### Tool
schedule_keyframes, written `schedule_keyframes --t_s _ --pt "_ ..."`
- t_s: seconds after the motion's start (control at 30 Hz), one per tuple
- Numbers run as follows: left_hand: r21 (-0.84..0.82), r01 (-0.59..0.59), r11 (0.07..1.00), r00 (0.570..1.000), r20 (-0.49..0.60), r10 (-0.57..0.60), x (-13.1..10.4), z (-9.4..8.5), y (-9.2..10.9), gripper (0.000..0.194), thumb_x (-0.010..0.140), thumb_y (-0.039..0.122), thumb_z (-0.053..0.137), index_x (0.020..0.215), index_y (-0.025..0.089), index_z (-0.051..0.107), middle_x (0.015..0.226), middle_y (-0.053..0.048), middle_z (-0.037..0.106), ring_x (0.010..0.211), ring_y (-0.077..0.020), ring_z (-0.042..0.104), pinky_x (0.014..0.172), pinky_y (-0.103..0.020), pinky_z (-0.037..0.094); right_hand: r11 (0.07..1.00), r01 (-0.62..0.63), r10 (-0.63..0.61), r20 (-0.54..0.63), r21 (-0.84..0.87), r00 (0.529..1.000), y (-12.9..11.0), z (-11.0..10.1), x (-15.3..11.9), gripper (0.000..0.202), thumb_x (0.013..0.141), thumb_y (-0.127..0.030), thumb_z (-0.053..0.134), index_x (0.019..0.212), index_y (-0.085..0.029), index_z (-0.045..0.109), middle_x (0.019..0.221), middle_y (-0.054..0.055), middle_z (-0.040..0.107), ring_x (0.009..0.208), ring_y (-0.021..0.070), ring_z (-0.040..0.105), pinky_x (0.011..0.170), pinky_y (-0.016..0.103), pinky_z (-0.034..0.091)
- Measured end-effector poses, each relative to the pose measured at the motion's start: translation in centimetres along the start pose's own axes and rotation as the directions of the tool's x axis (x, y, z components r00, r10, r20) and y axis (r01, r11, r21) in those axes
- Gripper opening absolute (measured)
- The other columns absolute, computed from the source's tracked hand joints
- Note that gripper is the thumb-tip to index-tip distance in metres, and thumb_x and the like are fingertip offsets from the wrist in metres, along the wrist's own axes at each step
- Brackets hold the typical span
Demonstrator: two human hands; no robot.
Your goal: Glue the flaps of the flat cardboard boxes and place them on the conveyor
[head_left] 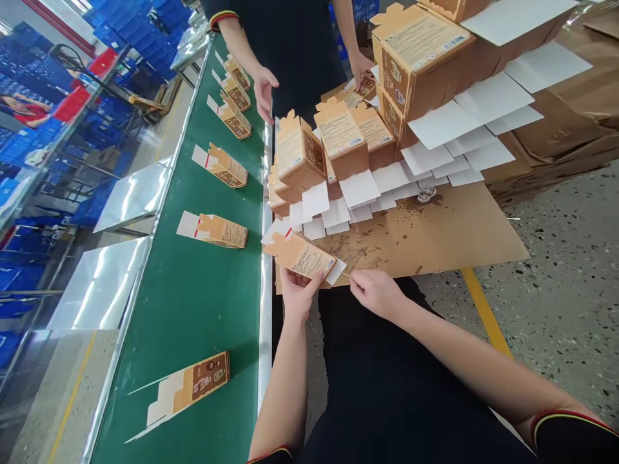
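A tan and brown printed carton (pixel 302 254) rests tilted in my left hand (pixel 297 293), whose fingers and thumb close around its lower side. White flaps stick out at both of its ends, and a red strip marks the upper one. Beside the lower flap, my right hand (pixel 377 291) is closed in a pinch. From its fingertips a thin pale stick-like piece (pixel 343 274) reaches to that flap; its far end is hard to make out. Just beyond lie rows of similar cartons (pixel 341 132) with white flaps (pixel 360 188) fanned toward me.
On my left runs a green conveyor belt (pixel 193 303) carrying several spaced cartons (pixel 225 229). A small clear dish (pixel 426 193) sits on the stained cardboard sheet (pixel 464 225). Across from me stands another person, one hand (pixel 264 91) over the belt's edge, the other (pixel 360 67) among cartons.
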State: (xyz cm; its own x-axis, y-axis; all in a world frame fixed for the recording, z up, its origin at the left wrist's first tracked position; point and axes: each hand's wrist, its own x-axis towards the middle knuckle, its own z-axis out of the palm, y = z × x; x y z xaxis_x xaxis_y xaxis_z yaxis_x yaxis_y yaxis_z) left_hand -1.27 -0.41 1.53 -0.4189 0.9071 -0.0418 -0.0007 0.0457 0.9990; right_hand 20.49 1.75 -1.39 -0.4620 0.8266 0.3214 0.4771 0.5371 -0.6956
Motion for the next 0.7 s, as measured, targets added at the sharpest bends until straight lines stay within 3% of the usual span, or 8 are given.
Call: schedule_keyframes --t_s 0.17,0.3,0.43,0.7 --pt "0.048 -0.034 0.998 0.999 0.02 0.033 -0.7 0.4 -0.6 0.096 0.068 0.052 0.109 0.143 0.028 0.054 0.14 -0.015 0.073 0.129 -0.0323 0.078 0.112 -0.051 0.065 0.992 0.029 -0.026 -0.025 0.123 0.999 -1.1 -0.4 -1.1 0.031 0.104 -0.012 0.057 0.076 -0.023 0.05 0.064 -0.003 0.052 0.057 0.012 0.047 0.062 0.027 0.035" --pt "0.215 -0.078 0.974 0.997 -0.006 0.081 -1.5 0.5 -0.6 0.086 0.069 0.042 0.108 0.135 0.024 0.056 0.134 -0.016 0.073 0.127 -0.0336 0.078 0.112 -0.052 0.064 0.977 -0.041 0.059 -0.078 0.209 0.995 -1.4 -2.4 -2.5 0.03 0.105 -0.017 0.056 0.075 -0.023 0.057 0.063 -0.004 0.053 0.055 0.0116 0.047 0.059 0.026 0.039" --pt "0.343 -0.105 0.933 0.99 -0.048 0.129 -2.1 0.5 -1.1 0.081 0.069 0.037 0.105 0.132 0.024 0.056 0.13 -0.014 0.071 0.122 -0.0328 0.078 0.109 -0.051 0.064 0.955 -0.134 0.154 -0.058 0.265 0.986 -1.5 -4.1 -3.6 0.029 0.104 -0.019 0.059 0.076 -0.023 0.064 0.064 -0.002 0.06 0.055 0.012 0.05 0.058 0.027 0.043" --pt "0.365 -0.154 0.918 0.981 -0.056 0.187 -2.3 1.0 -2.7 0.081 0.069 0.039 0.103 0.131 0.028 0.051 0.128 -0.01 0.071 0.114 -0.0298 0.079 0.1 -0.047 0.066 0.929 -0.163 0.187 -0.043 0.334 0.981 -2.7 -4.9 -5.4 0.026 0.104 -0.018 0.061 0.078 -0.023 0.065 0.065 -0.003 0.059 0.054 0.0109 0.05 0.055 0.025 0.042"
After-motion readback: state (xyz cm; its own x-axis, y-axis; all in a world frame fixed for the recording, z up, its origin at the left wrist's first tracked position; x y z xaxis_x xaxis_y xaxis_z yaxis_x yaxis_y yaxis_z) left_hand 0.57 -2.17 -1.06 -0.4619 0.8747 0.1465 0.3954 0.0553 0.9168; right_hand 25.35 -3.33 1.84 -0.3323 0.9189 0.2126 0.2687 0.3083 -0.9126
